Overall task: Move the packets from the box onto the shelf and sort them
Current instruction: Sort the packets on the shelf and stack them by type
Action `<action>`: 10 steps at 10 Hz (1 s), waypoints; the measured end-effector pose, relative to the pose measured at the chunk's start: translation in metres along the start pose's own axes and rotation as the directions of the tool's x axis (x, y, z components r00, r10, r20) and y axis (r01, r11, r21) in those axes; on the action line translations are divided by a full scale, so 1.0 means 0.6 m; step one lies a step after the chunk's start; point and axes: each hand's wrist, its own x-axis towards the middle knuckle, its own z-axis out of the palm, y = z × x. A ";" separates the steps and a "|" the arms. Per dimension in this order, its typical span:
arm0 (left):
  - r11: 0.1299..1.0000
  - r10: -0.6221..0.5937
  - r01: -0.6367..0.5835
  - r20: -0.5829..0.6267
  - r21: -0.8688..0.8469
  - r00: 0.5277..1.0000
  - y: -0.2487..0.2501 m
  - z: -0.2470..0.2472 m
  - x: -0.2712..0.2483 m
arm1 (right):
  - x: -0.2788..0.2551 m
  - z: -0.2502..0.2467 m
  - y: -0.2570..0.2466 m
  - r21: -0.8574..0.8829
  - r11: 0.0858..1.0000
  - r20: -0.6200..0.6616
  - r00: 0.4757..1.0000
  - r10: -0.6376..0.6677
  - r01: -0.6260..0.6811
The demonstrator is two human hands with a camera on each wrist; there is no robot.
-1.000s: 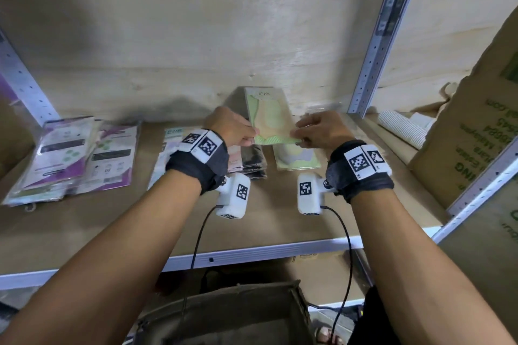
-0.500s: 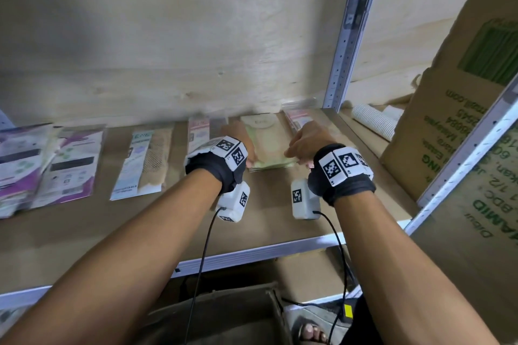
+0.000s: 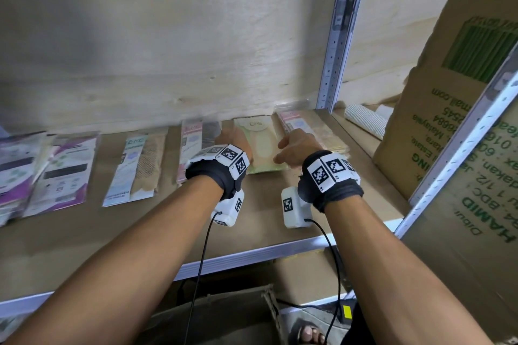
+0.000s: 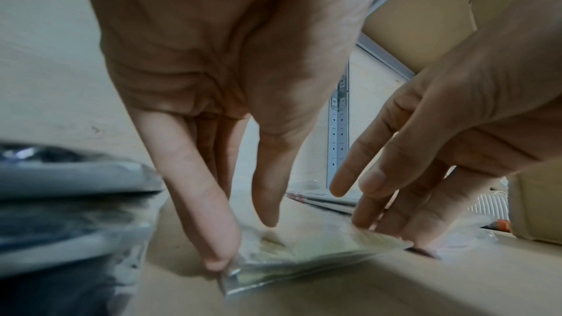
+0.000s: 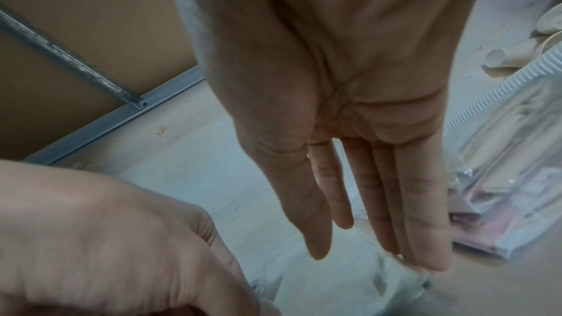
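Though glossy, flat packet (image 3: 262,145) under fingertips (image 4: 217,258)

Shelf (image 3: 260,221): brown board with packets laid flat in a row.
From my left: purple packets (image 3: 42,171), mesh packet (image 3: 137,168), pink packet (image 3: 192,148), green packet (image 3: 262,145), pink stack (image 3: 314,129) by the upright.
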 end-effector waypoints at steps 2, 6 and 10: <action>0.999 0.044 -0.045 0.019 0.016 0.999 -0.003 -0.005 -0.004 | 0.009 0.003 0.001 0.008 0.999 -0.011 0.999 -0.034 0.035; 0.970 0.069 -0.067 0.001 0.233 0.998 0.008 -0.006 0.003 | 0.038 0.014 0.015 0.037 0.997 -0.006 0.998 -0.061 0.061; 0.973 0.140 -0.114 -0.119 0.201 0.983 0.014 -0.078 -0.005 | 0.032 0.006 0.015 0.066 0.989 -0.087 0.988 -0.124 0.130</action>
